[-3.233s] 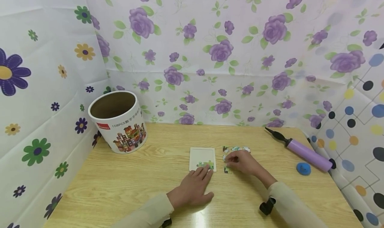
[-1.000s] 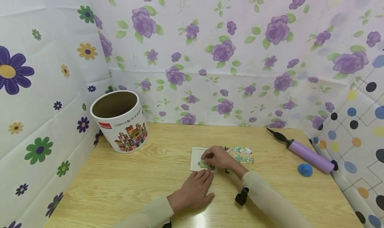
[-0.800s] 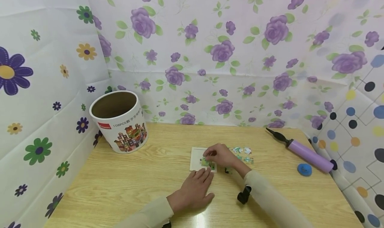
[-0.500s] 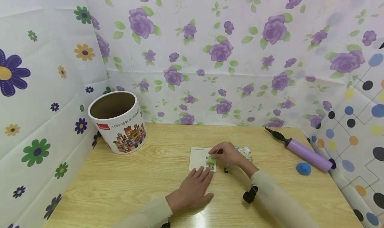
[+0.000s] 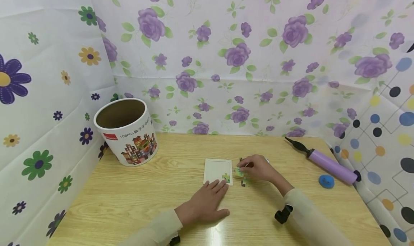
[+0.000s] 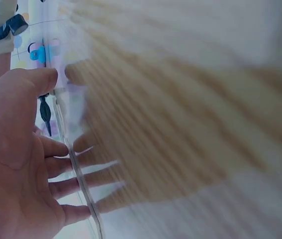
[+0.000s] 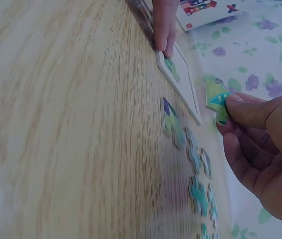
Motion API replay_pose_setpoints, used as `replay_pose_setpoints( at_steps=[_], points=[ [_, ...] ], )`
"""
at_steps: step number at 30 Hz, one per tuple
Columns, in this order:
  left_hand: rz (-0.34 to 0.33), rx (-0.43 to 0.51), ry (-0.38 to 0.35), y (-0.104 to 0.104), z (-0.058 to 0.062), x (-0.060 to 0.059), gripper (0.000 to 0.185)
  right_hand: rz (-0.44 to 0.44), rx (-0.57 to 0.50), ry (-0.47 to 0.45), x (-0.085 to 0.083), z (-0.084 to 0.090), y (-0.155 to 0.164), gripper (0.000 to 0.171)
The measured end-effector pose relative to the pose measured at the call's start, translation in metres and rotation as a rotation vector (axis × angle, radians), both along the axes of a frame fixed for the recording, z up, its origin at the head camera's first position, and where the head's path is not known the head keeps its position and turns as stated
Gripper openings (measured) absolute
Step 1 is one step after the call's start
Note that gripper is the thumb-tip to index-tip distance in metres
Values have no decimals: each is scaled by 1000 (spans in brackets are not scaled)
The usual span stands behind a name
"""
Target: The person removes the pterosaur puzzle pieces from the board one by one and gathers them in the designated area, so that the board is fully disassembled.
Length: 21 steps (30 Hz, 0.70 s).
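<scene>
A small jigsaw puzzle tray, pale with a raised rim, lies on the table with a green puzzle piece in its lower right corner. My left hand rests with straight fingers on the tray's near edge. Just right of the tray, my right hand pinches a green and yellow jigsaw piece between thumb and fingers, held above the table in the right wrist view. Below that hand several loose puzzle pieces lie in rows, mostly hidden by it in the head view.
A large white printed bucket stands at the back left of the wooden table. At the right lie a purple hand pump with a black nozzle and a small blue object. Floral cloth walls enclose the table.
My right hand has moved from over the tray to its right side, with the green piece pinched. Less green shows in the tray than before. My left hand stays at the near edge.
</scene>
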<state>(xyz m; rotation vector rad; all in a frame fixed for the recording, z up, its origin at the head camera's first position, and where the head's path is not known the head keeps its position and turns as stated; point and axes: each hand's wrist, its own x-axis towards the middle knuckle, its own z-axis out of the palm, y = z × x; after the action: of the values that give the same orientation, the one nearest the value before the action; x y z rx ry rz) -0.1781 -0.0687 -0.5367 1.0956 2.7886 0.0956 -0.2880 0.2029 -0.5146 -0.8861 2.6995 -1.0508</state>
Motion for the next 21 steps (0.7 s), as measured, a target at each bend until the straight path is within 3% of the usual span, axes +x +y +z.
replay_pose_setpoints(
  at_steps=[12,21],
  points=[
    [-15,4,-8,-4,0,-1,83,-36,8,8,6,-2,34,15],
    [-7,-6,-16,-4,1,-1,83,13,20,11,10,-9,54,14]
  ],
)
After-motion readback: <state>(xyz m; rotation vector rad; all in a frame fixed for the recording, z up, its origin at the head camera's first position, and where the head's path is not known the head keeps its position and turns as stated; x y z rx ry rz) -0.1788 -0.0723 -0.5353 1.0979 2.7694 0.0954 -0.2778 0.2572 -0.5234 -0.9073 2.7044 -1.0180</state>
